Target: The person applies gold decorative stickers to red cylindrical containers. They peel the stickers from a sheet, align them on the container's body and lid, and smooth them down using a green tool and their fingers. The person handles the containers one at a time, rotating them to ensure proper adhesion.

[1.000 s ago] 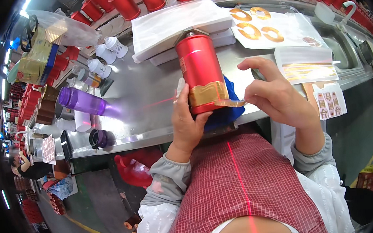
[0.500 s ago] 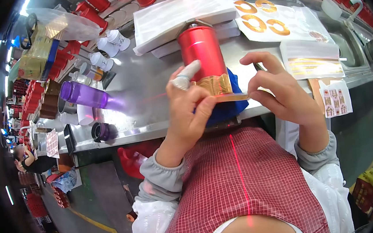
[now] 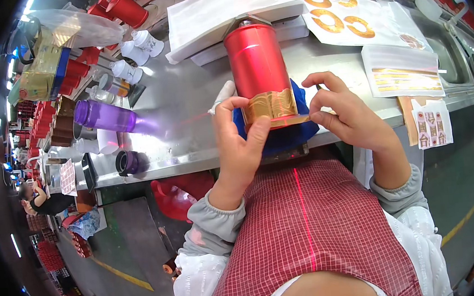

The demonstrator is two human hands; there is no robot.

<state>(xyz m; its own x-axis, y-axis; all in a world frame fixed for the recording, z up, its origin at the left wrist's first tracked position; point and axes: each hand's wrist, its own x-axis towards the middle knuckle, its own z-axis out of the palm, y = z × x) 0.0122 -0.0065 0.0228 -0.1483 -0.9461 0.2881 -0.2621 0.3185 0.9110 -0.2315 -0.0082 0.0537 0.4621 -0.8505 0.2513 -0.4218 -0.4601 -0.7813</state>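
Note:
A glossy red cylinder (image 3: 256, 59) leans with its far end on a dark bracket, and its near end rests over a blue cloth (image 3: 299, 94). Around the near end runs a patterned gold band (image 3: 270, 104). Along its lower edge a narrow gold strip (image 3: 291, 120) stretches between my hands. My left hand (image 3: 237, 148) is closed at the left side, its thumb pressing strip and band; a white cover sits on one finger. With thumb and fingertips, my right hand (image 3: 353, 118) pinches the strip's right end, just off the cylinder. The cylinder's underside is hidden.
White trays (image 3: 231, 13) stand behind the cylinder. Sheets with gold ring stickers (image 3: 327, 20) and gold strips (image 3: 403, 80) lie right, near a sink (image 3: 449, 59). At left are a purple bottle (image 3: 104, 115), a dark purple cap (image 3: 129, 162) and white bottles (image 3: 147, 42).
The covered finger of my left hand has come off the cylinder's red side and now points beside it. My left thumb and forefinger have shifted onto the gold band. The right hand keeps its pinch.

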